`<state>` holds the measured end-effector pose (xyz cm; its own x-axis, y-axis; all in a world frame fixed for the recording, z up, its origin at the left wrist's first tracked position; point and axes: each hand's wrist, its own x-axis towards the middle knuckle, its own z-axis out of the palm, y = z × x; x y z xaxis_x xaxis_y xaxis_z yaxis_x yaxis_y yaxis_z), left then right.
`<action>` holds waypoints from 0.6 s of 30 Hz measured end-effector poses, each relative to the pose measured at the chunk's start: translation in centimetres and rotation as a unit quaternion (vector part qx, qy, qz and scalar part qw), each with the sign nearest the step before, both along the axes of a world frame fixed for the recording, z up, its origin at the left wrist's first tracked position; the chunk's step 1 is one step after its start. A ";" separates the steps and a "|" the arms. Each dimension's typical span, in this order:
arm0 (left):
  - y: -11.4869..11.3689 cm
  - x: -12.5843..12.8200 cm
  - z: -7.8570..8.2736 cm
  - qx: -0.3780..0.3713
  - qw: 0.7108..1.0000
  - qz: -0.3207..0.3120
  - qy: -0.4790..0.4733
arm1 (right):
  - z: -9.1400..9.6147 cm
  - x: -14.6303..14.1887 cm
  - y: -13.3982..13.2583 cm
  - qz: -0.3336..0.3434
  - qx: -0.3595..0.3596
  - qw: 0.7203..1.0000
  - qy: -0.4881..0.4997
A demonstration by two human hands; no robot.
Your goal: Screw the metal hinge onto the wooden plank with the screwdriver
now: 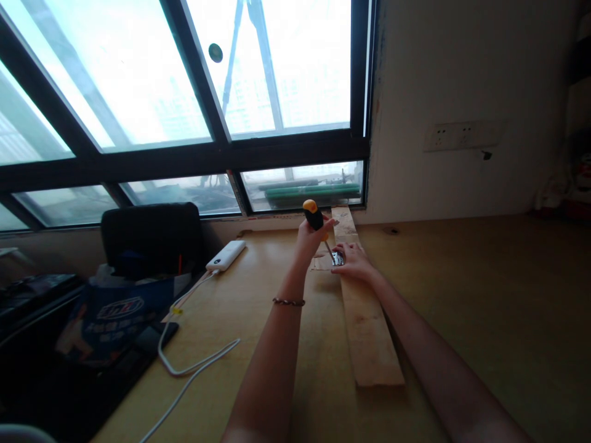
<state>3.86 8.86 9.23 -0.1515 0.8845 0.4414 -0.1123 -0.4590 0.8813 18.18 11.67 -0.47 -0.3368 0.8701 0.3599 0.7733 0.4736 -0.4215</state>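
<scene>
My left hand [311, 241] is wrapped round a screwdriver [314, 215] with a yellow and black handle. Its shaft slants down, and the tip meets a small shiny metal hinge [337, 258]. With its fingers closed about that hinge, my right hand [355, 263] rests on a long wooden board [369, 332]. The board lies lengthwise on the table, its far end by the window wall. A small pale flat piece [321, 263] juts out to the left under the hinge; its far part is hidden by my left hand.
A white power bank [226, 256] with a white cable [184, 371] lies on the wooden table [462, 320] to the left. Beyond the table's left edge are a black chair [150, 237] and a blue bag [115, 314]. A window and a wall with sockets [464, 135] stand behind.
</scene>
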 end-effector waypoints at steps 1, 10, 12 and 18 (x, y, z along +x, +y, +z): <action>-0.1 -0.1 0.1 0.013 0.999 0.025 0.031 | 0.0 0.0 0.0 0.000 -0.001 1.000 0.002; -0.3 -1.0 0.4 0.069 0.983 0.116 0.121 | -0.2 0.0 0.2 -0.002 0.000 1.000 0.001; -0.5 -1.0 0.5 0.067 0.986 0.108 0.103 | -0.3 0.0 0.3 -0.001 0.002 1.000 0.002; -0.7 -0.6 0.6 -0.014 0.999 -0.033 0.026 | -0.3 0.0 0.3 -0.001 0.005 1.000 0.001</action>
<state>3.27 8.12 9.85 -0.0695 0.9042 0.4215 -0.0960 -0.4266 0.8993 18.20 11.98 -0.74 -0.3340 0.8677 0.3681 0.7741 0.4753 -0.4181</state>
